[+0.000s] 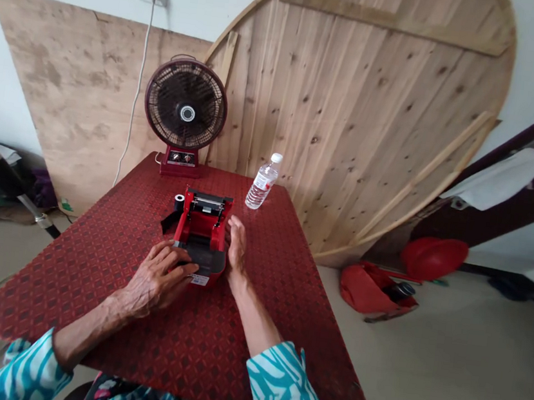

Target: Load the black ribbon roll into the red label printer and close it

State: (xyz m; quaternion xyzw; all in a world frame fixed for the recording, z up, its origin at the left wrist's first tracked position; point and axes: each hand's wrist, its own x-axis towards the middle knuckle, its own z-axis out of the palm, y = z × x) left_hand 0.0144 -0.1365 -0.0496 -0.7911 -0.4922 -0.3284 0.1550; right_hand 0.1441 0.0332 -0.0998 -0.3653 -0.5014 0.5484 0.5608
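A red thermal label printer (202, 228) with its lid open sits in the middle of a red patterned table (253, 309). My left hand (158, 279) lies over the printer's dark front section, fingers extended across it. My right hand (236, 246) stands on its edge against the printer's right side, fingers together. A small black roll (179, 202) stands just left of the printer, and a black strip (170, 221) trails from that side. The printer's inner mechanism shows at the back, while my left hand covers much of its front.
A maroon electric fan (185, 112) stands at the table's far edge, with a water bottle (263, 181) lying tilted to its right. Behind rise a round wooden board (356, 107) and a plywood sheet (81, 86). A red bag (372, 291) and red basin (432, 258) sit on the floor.
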